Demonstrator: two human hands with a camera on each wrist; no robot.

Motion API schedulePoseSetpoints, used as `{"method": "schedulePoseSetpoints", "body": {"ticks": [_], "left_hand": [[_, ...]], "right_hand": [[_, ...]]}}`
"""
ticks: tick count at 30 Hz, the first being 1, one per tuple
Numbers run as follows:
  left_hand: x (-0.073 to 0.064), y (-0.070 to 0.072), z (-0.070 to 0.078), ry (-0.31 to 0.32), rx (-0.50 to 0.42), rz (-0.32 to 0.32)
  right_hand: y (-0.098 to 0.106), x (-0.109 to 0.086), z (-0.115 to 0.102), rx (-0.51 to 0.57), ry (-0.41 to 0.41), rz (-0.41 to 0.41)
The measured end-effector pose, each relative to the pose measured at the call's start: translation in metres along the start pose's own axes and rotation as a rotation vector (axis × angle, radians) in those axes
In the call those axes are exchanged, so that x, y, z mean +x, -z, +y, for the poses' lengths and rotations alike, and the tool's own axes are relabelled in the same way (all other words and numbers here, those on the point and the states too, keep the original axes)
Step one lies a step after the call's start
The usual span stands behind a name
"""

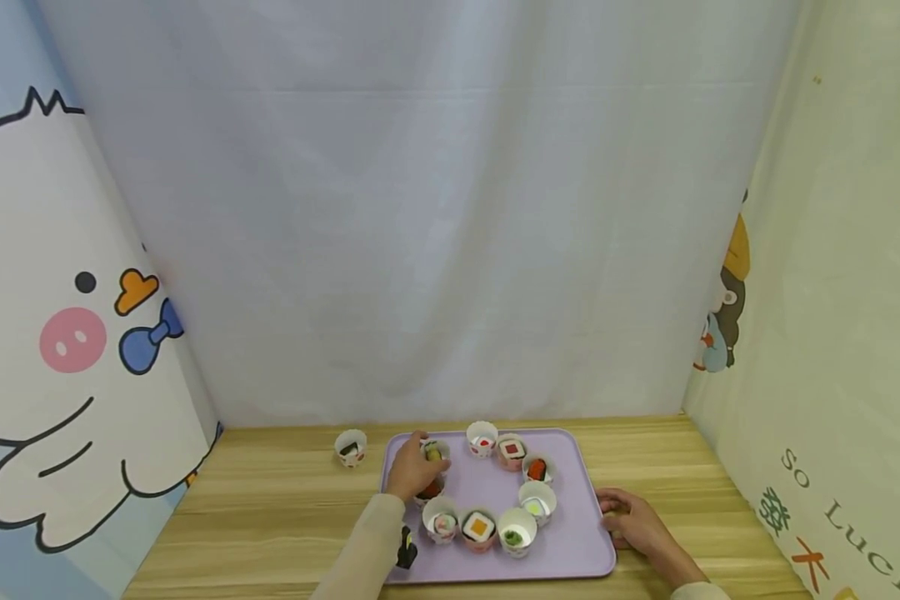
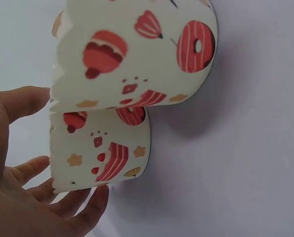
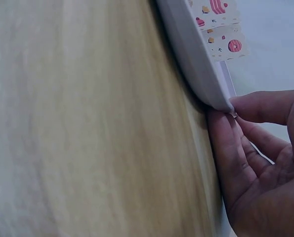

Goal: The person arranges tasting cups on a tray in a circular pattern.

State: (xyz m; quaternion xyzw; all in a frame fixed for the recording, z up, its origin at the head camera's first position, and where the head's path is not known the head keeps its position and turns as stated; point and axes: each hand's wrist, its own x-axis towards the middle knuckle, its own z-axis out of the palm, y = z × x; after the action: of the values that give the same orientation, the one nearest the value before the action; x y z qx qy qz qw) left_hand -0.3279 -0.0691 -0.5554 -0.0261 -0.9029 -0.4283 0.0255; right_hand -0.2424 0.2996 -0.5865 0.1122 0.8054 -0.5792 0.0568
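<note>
My left hand (image 1: pixel 410 471) is over the back left of a lilac tray (image 1: pixel 570 550), its thumb and fingers round a paper baking cup (image 1: pixel 441 451) with a green and yellow piece inside. In the left wrist view that patterned cup (image 2: pixel 105 153) sits between thumb and fingers, partly behind a nearer cup (image 2: pixel 137 54). A cup with a reddish-brown piece (image 1: pixel 429 490) stands just in front, partly covered by the hand. At the tray's right edge my right hand (image 1: pixel 633 525) pinches the rim (image 3: pixel 196 59), thumb on top and fingers at the underside.
Several more cups form a ring on the tray, among them one with a pink piece (image 1: pixel 441 521), one with an orange-centred piece (image 1: pixel 479 530) and one with a red piece (image 1: pixel 538 471). Another cup (image 1: pixel 351 447) stands on the wooden table (image 1: pixel 270 517), left of the tray. A curtain (image 1: pixel 450 250) hangs behind.
</note>
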Motion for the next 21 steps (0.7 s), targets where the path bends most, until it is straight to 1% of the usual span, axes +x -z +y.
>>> {"method": "schedulePoseSetpoints", "body": {"ticks": [2, 6, 9, 14, 17, 21], "left_hand": [[-0.001, 0.003, 0.000, -0.007, -0.014, 0.009], [-0.001, 0.013, 0.003, -0.047, -0.064, 0.013], [-0.001, 0.024, 0.009, -0.082, -0.098, 0.007], [-0.004, 0.044, 0.018, -0.101, -0.111, 0.019], [-0.006, 0.053, 0.018, -0.119, -0.107, 0.031], [-0.011, 0.065, 0.013, -0.132, -0.121, 0.059]], "right_hand": [[0.000, -0.001, 0.000, 0.002, 0.002, -0.002], [0.000, -0.001, 0.000, 0.006, 0.007, -0.004], [0.000, -0.001, -0.001, 0.008, 0.009, -0.005], [0.001, 0.000, -0.001, 0.006, -0.001, 0.001], [0.001, -0.001, -0.001, 0.006, -0.005, 0.002], [0.000, -0.001, -0.002, 0.005, 0.003, 0.003]]}}
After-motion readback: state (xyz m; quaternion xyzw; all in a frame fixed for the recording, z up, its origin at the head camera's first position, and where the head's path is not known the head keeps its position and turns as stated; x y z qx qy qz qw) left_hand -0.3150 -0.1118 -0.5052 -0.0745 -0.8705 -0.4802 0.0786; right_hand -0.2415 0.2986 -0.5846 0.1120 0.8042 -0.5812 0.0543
